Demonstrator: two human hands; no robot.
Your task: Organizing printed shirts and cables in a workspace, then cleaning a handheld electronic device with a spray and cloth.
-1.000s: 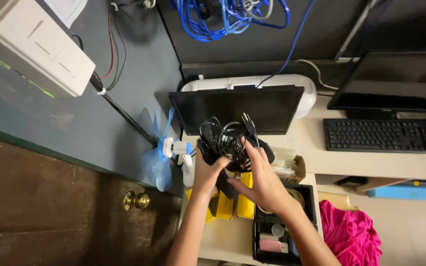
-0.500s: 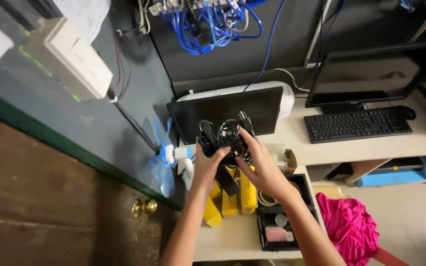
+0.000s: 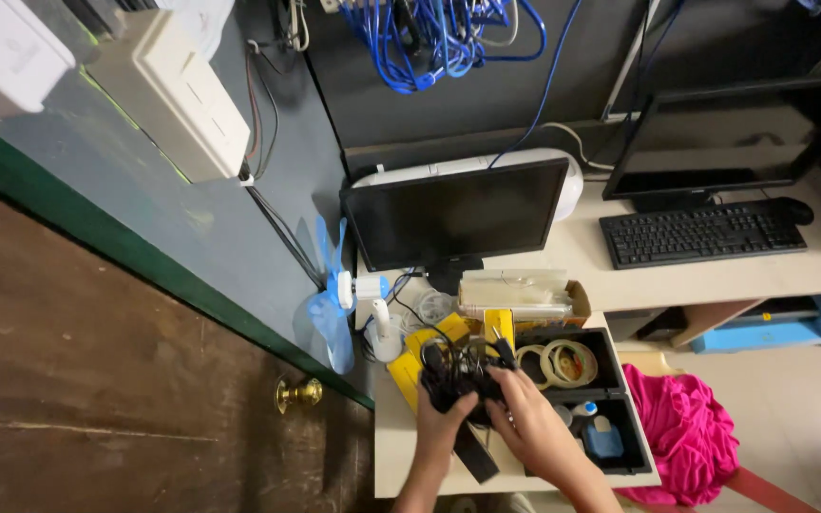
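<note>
A tangled bundle of black cables (image 3: 460, 372) sits low over the desk, held in both hands. My left hand (image 3: 441, 423) grips it from below on the left. My right hand (image 3: 532, 427) closes on its right side, fingers curled into the wires. A flat black strap or adapter (image 3: 475, 453) hangs under the bundle. Yellow blocks (image 3: 434, 337) lie just behind it on the cream desk (image 3: 391, 456).
A black tray (image 3: 624, 399) holds tape rolls (image 3: 567, 361) and small bottles. A small blue fan (image 3: 334, 304), a dark monitor (image 3: 453, 214), a second monitor with black keyboard (image 3: 700, 233), a cardboard box (image 3: 520, 294), pink cloth (image 3: 686, 432), blue wall cables (image 3: 439, 38), a brass door knob (image 3: 296, 391).
Both hands have brought the cable bundle down from in front of the monitor to just above the desk by the yellow blocks. The view has tilted up, showing more wall.
</note>
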